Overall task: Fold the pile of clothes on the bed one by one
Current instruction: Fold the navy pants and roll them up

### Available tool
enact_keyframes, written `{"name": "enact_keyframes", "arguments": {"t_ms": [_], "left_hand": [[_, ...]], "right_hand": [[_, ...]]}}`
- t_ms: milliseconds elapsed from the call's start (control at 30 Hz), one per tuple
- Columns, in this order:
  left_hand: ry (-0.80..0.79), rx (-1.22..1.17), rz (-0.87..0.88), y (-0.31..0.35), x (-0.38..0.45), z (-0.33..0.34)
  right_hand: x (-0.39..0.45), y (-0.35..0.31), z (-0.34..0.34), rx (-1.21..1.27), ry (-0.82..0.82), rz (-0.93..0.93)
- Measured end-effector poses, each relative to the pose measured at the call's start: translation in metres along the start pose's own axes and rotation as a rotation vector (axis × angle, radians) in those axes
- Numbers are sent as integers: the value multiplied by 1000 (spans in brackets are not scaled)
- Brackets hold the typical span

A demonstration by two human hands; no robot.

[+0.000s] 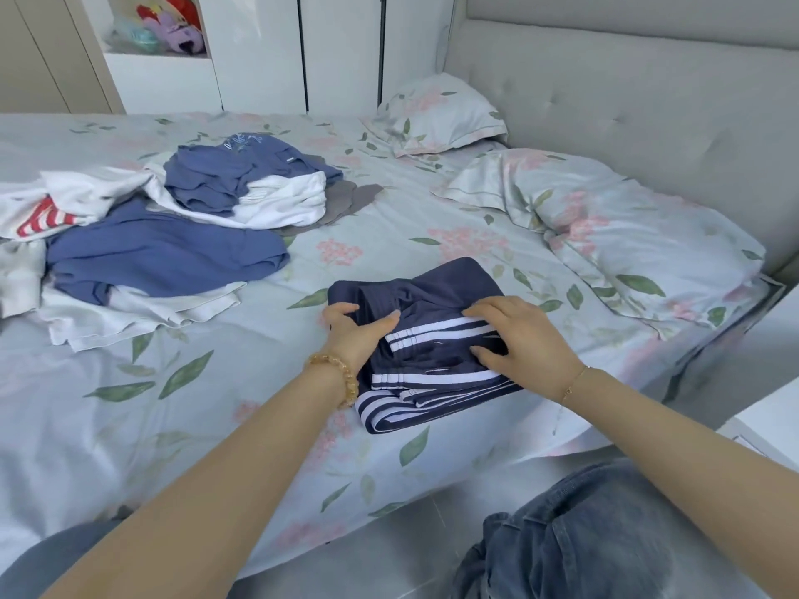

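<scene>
Two hands on folded navy striped pants point(426, 339) at bed point(216, 425) edge, center: left hand point(355, 328) grips its left side, right hand point(521, 345) presses flat, fingers spread. Unfolded clothes pile point(164, 235) at 10 o'clock.

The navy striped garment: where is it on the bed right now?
In the head view, the navy striped garment lies folded near the bed's front edge, right of centre, under both hands, with the unfolded pile to its left.

left grip point(354, 328) curled, thumb out | right grip point(519, 339) flat (fingers spread)
</scene>
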State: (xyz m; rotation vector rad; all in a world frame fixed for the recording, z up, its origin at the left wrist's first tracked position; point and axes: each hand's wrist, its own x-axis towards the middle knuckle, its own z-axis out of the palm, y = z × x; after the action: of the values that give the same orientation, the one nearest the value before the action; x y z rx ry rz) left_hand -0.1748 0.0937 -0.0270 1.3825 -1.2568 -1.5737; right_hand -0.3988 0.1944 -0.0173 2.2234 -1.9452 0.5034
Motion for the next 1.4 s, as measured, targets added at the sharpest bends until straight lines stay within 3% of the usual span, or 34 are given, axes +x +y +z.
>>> {"name": "enact_keyframes", "arguments": {"t_ms": [133,267,333,567,700,767,867,933,967,1100,1233,1300,1400], "left_hand": [[-138,29,-26,2,4,2],[-96,-141,-59,14,-1,1],[-99,-255,-85,26,-6,-2],[-31,-277,-176,29,-10,-20],[172,250,48,6,-3,-23],[287,246,83,0,-5,-26],[120,-190,-128,-6,-10,-27],[-64,-223,-255,-6,-23,-24],[-116,-191,-270,-9,-27,-22],[-166,-18,-147,1,-30,-29],[-320,119,-151,43,-29,-96],[-402,256,-216,53,-24,-143],[-419,485,-240,44,-3,-197]], "right_hand": [[9,-9,13,-13,164,-98],[6,-19,-2,156,382,-124],[0,-23,-5,177,407,-195],[-16,-29,19,213,-3,-339],[-20,-20,18,84,-129,-372],[-20,-21,16,134,-136,-341],[-17,-29,4,588,-150,-93],[-12,-30,-6,895,-154,110],[-6,-28,-9,926,-149,177],[27,-31,-20,806,-174,285],[71,-41,-34,676,-194,252],[91,-50,-34,674,-313,311],[107,-77,-18,683,-640,346]]}}
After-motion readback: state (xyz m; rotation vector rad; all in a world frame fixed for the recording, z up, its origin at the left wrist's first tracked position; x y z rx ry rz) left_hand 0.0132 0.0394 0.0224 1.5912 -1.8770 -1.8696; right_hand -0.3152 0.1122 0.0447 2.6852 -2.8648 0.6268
